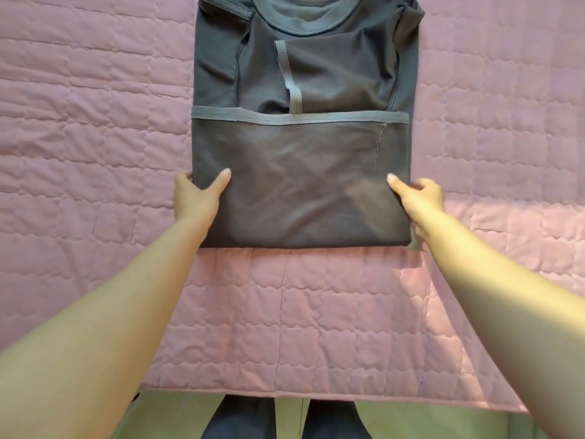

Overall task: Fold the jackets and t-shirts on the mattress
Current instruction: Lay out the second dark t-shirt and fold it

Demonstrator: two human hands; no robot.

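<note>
Fingers (185, 177) curl under the side edges of the dark grey t-shirt (300, 191) while the thumbs press on top, so the left hand (194, 199) and right hand (419, 196) each pinch the doubled lower half. The shirt lies flat on the pink quilted mattress (95, 128), sleeves tucked in, hem (297, 117) folded up below the collar (300, 28). To fold well, I judge both hands should lift evenly, carry the near fold to the collar, and keep the sides square.
</note>
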